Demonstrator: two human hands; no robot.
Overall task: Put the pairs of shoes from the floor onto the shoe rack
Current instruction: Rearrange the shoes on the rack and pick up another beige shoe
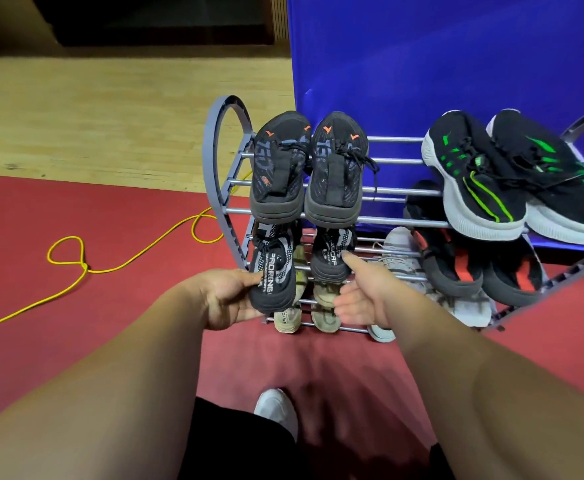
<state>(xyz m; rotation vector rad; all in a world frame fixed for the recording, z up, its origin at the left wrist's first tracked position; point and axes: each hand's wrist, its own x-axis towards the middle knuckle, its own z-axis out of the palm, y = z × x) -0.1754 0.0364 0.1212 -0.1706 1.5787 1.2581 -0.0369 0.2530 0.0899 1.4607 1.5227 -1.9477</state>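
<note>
The left hand [228,299] pinches the heel of the near grey-patterned shoe [273,271], which overhangs the middle rails; released too soon, I think it could tip off. The right hand [363,296] is relaxed and unclenched, its thumb touching the shoe's mate [332,254], which sits deeper in the shoe rack [224,140].

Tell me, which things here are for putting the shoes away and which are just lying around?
For the job: shoe rack, black-and-grey pair at its middle shelf, left hand gripping one shoe, right hand touching the other.
Just lying about: yellow cord on the red floor, blue backdrop behind the rack.
</note>
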